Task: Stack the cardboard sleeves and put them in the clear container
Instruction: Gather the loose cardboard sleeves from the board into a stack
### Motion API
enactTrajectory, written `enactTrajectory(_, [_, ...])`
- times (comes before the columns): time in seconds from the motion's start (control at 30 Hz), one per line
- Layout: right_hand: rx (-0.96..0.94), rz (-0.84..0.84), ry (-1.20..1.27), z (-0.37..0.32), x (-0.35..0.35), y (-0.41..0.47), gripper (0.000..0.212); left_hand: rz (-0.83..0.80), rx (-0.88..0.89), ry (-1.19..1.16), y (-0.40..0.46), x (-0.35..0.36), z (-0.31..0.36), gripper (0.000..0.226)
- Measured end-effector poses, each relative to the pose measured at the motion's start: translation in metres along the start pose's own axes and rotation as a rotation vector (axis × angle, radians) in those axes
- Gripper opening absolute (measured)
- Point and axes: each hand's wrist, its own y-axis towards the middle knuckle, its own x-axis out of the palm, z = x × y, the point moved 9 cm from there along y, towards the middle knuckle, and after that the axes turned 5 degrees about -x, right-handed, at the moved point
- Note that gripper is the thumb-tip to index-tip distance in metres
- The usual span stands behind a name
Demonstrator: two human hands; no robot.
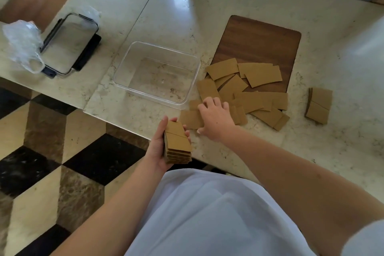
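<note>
The clear container (156, 72) stands open-topped near the front edge of the bench (239, 2), with nothing inside, so a hand can come down into it from above. Just beside its right wall the loose sleeves (247, 87) crowd the bench and spill over the wooden board (261, 41). A small stack (319, 108) lies apart, nearer the right edge. Bare bench runs behind the board to the back edge. Toward the left edge sit the lid (69, 43) and a crumpled plastic bag (22, 43).
</note>
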Motion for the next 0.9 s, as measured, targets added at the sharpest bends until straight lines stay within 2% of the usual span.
enactTrajectory(0.1, [-0.031,0.042,-0.04,-0.002,-0.004,0.001,0.063,0.022,0.005,-0.015,-0.001,-0.004,0.001,0.038])
enactTrajectory(0.27, [-0.006,0.039,-0.003,0.006,-0.004,-0.007,0.07,0.006,0.005,-0.051,0.0,-0.002,-0.002,0.032])
enactTrajectory(0.43, [0.216,0.025,0.436,0.034,0.0,-0.028,0.066,-0.057,-0.018,-0.06,0.0,0.004,-0.005,0.036])
enactTrajectory(0.57, [0.311,0.002,0.903,0.042,0.007,-0.055,0.064,-0.051,-0.036,0.0,0.006,0.008,-0.011,0.039])
enactTrajectory(0.73, [0.508,0.065,1.374,0.051,0.015,-0.091,0.062,-0.052,-0.04,0.037,0.016,0.02,-0.014,0.042])
enactTrajectory(0.87, [0.614,0.025,1.672,0.05,0.025,-0.112,0.024,-0.067,-0.058,0.056,0.019,0.034,-0.02,0.04])
enactTrajectory(0.9, [0.637,0.02,1.707,0.05,0.027,-0.116,0.021,-0.063,-0.064,0.066,0.02,0.036,-0.021,0.041])
